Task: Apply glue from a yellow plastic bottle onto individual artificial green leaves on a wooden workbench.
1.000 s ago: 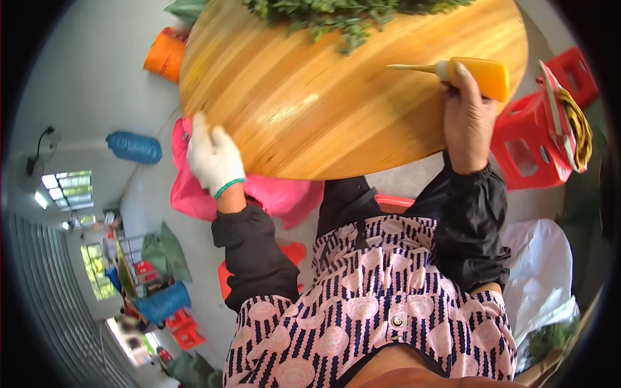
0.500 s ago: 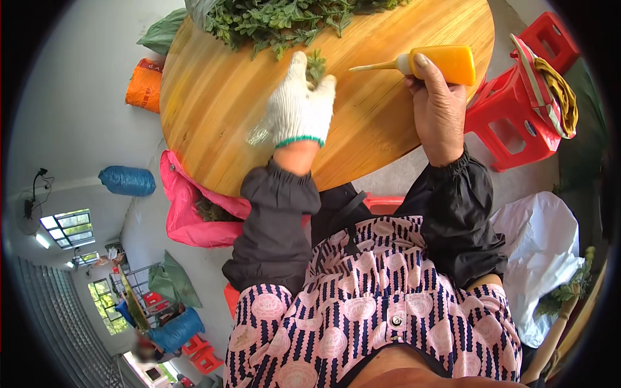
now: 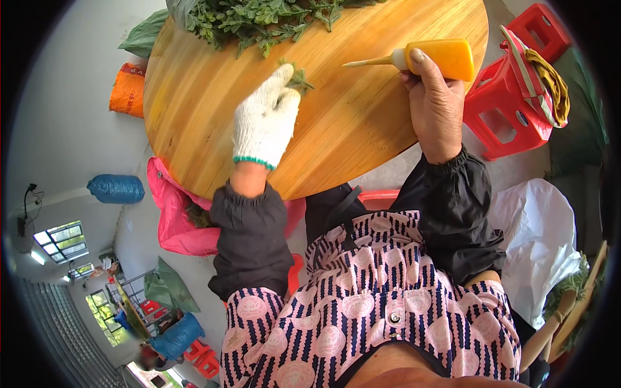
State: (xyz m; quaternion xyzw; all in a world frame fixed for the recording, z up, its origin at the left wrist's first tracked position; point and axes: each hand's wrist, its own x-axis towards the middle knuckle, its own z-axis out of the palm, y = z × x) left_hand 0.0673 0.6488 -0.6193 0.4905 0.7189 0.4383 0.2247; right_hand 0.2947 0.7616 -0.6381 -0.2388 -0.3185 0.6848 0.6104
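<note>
On the round wooden worktop (image 3: 362, 123), the left hand (image 3: 265, 119), in a white knit glove, pinches a small green leafy sprig (image 3: 299, 79) at its fingertips, near the worktop's centre. At about twelve o'clock from it lies a heap of green leafy stems (image 3: 259, 19). The bare right hand (image 3: 433, 107), at three o'clock, is closed around an orange-handled knife (image 3: 427, 58), blade pointing toward nine o'clock. A red plastic stool (image 3: 511, 110) stands beside the worktop at three o'clock.
</note>
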